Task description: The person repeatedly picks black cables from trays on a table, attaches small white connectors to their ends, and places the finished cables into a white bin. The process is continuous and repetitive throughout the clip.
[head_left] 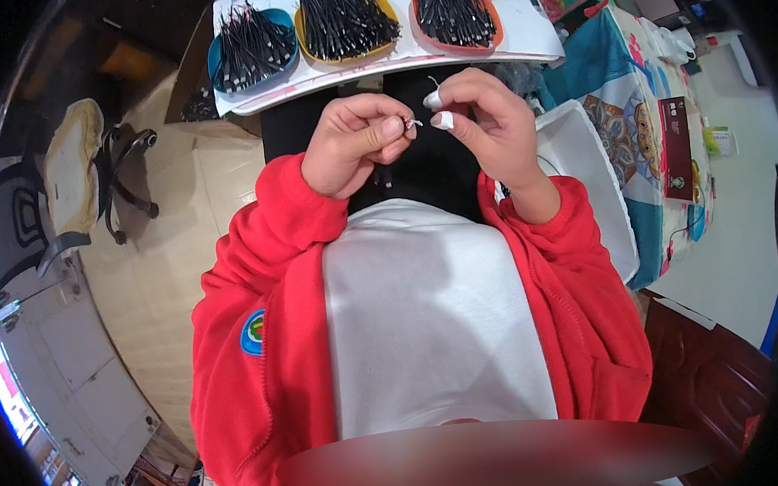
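Observation:
My left hand (357, 143) is closed in a pinch around the end of a short black cable (384, 175). Its thin, light-coloured wire tips poke out past the thumb, with a speck of red beside them. Below the fingers the rest of the cable hangs down, dark against dark cloth. Just to the right, my right hand (488, 123) is raised with thumb and forefinger apart, white wrapping on both fingertips. A thin pale strand stands up by the forefinger tip; whether it is stuck there or held, I cannot tell.
Ahead, a white-covered table (345, 71) carries a blue tray (291, 61), a yellow tray (326, 58) and a red tray (490, 48), each heaped with black cables. A white bin (612, 222) stands right, beside a patterned cloth-covered table (647, 221). An office chair (86, 171) is left.

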`<state>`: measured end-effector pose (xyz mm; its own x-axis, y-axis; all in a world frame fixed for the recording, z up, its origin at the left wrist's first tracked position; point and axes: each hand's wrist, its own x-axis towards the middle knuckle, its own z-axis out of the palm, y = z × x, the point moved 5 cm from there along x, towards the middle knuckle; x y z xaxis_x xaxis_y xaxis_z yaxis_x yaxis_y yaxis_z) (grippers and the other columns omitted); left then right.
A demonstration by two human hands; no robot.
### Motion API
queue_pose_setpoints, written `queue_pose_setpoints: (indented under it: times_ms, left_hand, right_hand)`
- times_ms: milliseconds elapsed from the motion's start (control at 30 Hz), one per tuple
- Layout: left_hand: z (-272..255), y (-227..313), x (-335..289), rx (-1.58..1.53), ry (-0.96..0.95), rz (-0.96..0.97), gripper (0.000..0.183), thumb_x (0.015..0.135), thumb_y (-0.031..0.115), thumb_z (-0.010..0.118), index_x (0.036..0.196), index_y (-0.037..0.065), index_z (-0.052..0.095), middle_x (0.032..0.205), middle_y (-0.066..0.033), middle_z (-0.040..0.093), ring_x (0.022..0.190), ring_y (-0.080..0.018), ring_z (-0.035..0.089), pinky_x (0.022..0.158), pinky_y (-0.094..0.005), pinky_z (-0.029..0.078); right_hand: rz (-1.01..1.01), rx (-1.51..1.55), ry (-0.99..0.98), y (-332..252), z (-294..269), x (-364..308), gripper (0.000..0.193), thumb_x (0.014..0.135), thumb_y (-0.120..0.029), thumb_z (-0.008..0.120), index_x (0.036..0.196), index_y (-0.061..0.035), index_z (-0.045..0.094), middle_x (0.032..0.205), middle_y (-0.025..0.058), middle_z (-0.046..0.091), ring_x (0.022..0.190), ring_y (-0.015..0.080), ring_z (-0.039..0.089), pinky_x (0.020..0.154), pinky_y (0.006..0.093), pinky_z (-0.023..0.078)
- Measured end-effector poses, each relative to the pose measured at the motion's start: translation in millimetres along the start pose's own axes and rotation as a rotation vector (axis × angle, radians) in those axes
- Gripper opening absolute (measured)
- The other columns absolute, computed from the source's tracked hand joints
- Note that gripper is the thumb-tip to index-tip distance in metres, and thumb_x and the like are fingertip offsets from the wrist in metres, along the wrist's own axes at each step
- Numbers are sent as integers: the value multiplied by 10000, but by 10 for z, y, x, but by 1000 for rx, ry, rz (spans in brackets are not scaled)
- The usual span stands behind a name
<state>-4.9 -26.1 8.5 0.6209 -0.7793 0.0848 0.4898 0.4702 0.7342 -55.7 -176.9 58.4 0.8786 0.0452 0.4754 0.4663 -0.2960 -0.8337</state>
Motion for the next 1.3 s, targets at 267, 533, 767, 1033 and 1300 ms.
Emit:
queue_pose_setpoints:
  times_ms: [267, 533, 767, 1033, 1300]
  left_hand:
    - [220, 96, 332, -287, -179, -215, 169, 896, 141, 577, 964, -12, 597, 709, -33, 515, 583, -77, 407, 513, -213, 308]
    - [186, 612, 660, 371, -35, 35, 154, 864, 19, 611, 987, -67, 645, 755, -59, 606, 640, -82, 509, 571, -220, 413]
    - [26, 789, 914, 460, 31, -37, 162, 862, 29, 623, 999, -50, 657, 721, -9, 590, 611, -44, 470, 532, -189, 377]
    - [-74, 762, 1235, 257, 164, -382, 153, 872, 71, 620, 984, -27, 652, 697, -4, 583, 587, -29, 450, 491, -174, 319]
    - [116, 978, 1528, 1350, 197, 185, 120, 820, 29, 632, 918, -40, 638, 768, -131, 653, 638, -193, 635, 584, -271, 490]
  right_hand:
    - [-405, -137, 9, -287, -156, 370, 163, 712, 26, 675, 859, -10, 614, 806, 89, 587, 718, 227, 554, 653, 298, 443]
    - [-29, 533, 112, 118, -124, 577, 91, 854, -12, 600, 918, 34, 555, 926, 82, 538, 855, 144, 519, 760, 264, 419]
    - [-50, 414, 91, 397, -249, 856, 172, 843, -113, 659, 878, 26, 564, 884, 89, 541, 795, 171, 508, 697, 261, 418]
    - [-110, 376, 251, 738, -282, 1016, 148, 880, -105, 608, 880, 21, 529, 848, 78, 511, 728, 127, 486, 648, 232, 403]
    - [93, 454, 318, 1029, -421, 1104, 116, 887, -39, 574, 965, 28, 523, 942, 65, 494, 825, 99, 492, 748, 214, 417]
